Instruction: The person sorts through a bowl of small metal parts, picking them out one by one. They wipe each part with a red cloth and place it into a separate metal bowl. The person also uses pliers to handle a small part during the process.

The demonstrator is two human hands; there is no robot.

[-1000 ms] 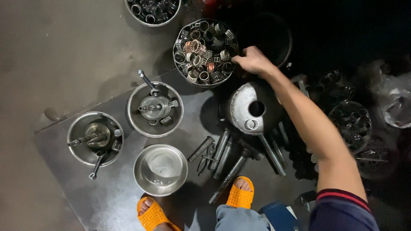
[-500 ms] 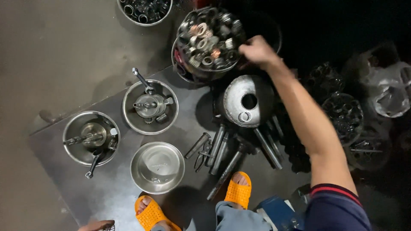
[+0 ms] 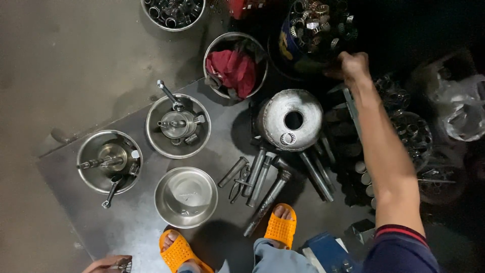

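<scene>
My right hand point(image 3: 353, 65) reaches far forward and grips the near right rim of a round bowl heaped with bearings and rings point(image 3: 318, 23), which hangs tilted over a dark blue container point(image 3: 293, 48). To its left stands a steel bowl holding a red rag point(image 3: 235, 65). My left hand point(image 3: 107, 264) shows only at the bottom edge, its fingers closed around a small metal part. In front of my orange sandals point(image 3: 279, 226) lie an empty steel bowl point(image 3: 186, 197) and a domed metal housing with a round hole point(image 3: 292, 120).
Two steel bowls with machine parts point(image 3: 178, 125) point(image 3: 109, 161) stand on the grey metal sheet point(image 3: 76, 227). Steel rods and pliers point(image 3: 260, 182) lie by the housing. Another bowl of rings point(image 3: 173, 12) sits at the top. Gears point(image 3: 409, 132) and a plastic bag point(image 3: 459, 114) crowd the right.
My right hand has carried the bowl of bearings up and to the right, uncovering the bowl with the red rag. My left hand has come into view at the bottom.
</scene>
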